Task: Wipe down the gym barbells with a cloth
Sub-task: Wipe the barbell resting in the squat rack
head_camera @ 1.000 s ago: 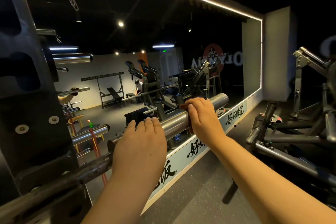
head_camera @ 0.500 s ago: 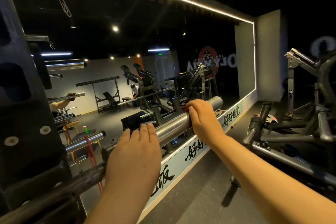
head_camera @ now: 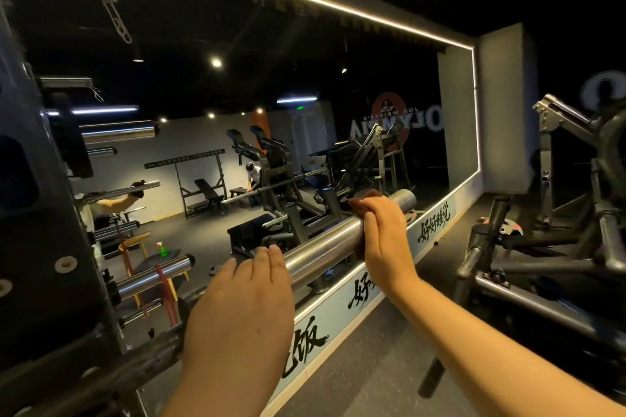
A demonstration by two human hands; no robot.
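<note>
Barbell: The barbell sleeve (head_camera: 321, 247) runs from the lower middle of the frame up to centre right. It sits in front of the wall mirror (head_camera: 338, 95), and the bar's near end goes into the dark rack upright (head_camera: 37, 213) at the left edge.
Cloth: A dark reddish cloth (head_camera: 364, 205) is draped over the sleeve close to its free end, centre right.
Right hand: My right hand (head_camera: 384, 235) has its fingers curled over the cloth, clamping it to the steel.
Left hand: My left hand (head_camera: 238, 308) lies on top of the bar where the sleeve meets the darker bar shaft (head_camera: 135, 369). The fingers are straight and close together; I cannot tell where the thumb is.
Step in hand: I judge this to be wiping the sleeve, with the cloth near the outer end.
Doing it well: I would keep the cloth wrapped fully round the sleeve. I would pull in long strokes along its length, turning my wrist between passes so the underside gets covered too.
Watch for: The sleeve probably spins freely, so twisting alone may clean little. Firm downward pressure from the left hand should stop the bar shifting in the rack.
Left to do: The shaft at lower left looks dull and rough, so it likely needs harder rubbing.
</note>
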